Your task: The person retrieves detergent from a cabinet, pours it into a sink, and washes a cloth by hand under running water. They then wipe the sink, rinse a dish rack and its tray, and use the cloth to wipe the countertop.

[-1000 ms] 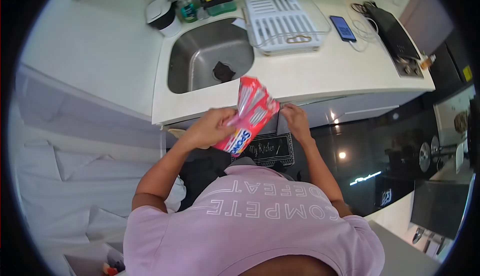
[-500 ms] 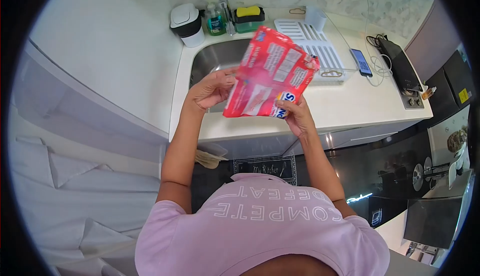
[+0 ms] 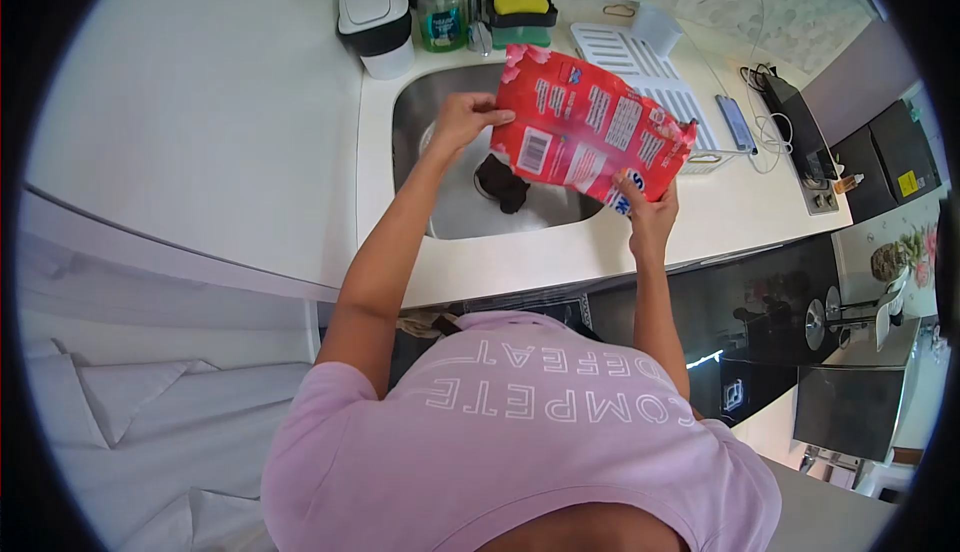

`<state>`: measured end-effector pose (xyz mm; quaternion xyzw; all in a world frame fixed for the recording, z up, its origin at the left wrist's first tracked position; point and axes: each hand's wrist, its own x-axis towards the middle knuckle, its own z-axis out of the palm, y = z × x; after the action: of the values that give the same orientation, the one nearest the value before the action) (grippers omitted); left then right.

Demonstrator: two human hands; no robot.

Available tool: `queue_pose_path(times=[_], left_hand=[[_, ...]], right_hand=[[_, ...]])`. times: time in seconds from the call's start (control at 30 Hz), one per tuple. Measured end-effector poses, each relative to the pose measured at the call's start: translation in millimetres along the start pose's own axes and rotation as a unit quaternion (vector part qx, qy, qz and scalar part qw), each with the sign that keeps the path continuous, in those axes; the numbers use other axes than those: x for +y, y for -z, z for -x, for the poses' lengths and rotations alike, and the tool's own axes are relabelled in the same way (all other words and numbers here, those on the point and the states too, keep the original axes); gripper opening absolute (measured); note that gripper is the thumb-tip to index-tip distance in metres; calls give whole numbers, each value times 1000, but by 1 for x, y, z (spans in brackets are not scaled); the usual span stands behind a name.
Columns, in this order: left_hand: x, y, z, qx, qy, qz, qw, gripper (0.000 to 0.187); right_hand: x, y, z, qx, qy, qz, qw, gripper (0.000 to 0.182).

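A red printed plastic pouch (image 3: 595, 137) is stretched between my two hands above the sink (image 3: 455, 220), its barcode side facing me. My left hand (image 3: 465, 124) pinches the pouch's left edge with thumb and fingers. At the lower right corner, my right hand (image 3: 652, 220) grips it, thumb over the white-and-blue lettering and fingers behind. The upper right corner looks crumpled. Below the pouch, a dark crumpled cloth-like item (image 3: 503, 184) lies in the sink basin. Whether anything is inside the pouch cannot be seen.
Along the back stand a white-and-black bin (image 3: 378, 27), a green soap bottle (image 3: 441, 20), the faucet (image 3: 478, 22) and a yellow sponge (image 3: 522, 3) on a holder. A white dish rack (image 3: 640, 64), a phone (image 3: 735, 124) and cables are to the right.
The pouch has moved right and turned to lie wider, showing its barcode. Both hands moved right with it, my left hand now pinching its edge. The dark item in the sink has come into view.
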<state>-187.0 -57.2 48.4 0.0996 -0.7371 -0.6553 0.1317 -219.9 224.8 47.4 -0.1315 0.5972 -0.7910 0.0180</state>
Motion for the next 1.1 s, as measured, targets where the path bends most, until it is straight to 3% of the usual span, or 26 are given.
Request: queue_pose_path(times=[0.03,0.1,0.17,0.2,0.3,0.53,0.6,0.73,0.83,0.9,1.0,1.1], left_hand=[[-7,-5,-6,21,0,-21,1000,19],[-23,-10,-20,39,9,4,999,16],[-39,-12,-36,83,-1,33,996,14],[-42,-11,-41,89,4,65,994,13],[-45,-6,-51,79,14,103,991,14],[-53,1,-63,98,21,94,991,14],[-52,0,-67,95,25,81,992,14],[-64,2,-71,67,22,121,990,14],[-64,-1,-69,96,39,111,988,13],[-63,1,-67,88,47,99,990,11],[-69,2,-68,75,42,128,988,13],[-68,-2,-67,84,36,178,980,20]], right_hand=[[-5,-5,0,7,59,-7,998,34],[-2,-12,-7,22,77,5,997,30],[17,-8,-24,27,163,232,959,35],[25,-13,-32,27,195,196,961,39],[18,-28,-33,54,194,259,945,37],[36,-33,-45,33,168,206,963,36],[31,-39,-41,75,208,253,942,36],[35,-36,-47,56,195,246,948,36],[30,-40,-45,43,212,271,938,37],[37,-40,-47,63,276,309,908,37],[32,-41,-47,26,219,283,933,35],[34,-41,-49,35,248,320,914,33]])
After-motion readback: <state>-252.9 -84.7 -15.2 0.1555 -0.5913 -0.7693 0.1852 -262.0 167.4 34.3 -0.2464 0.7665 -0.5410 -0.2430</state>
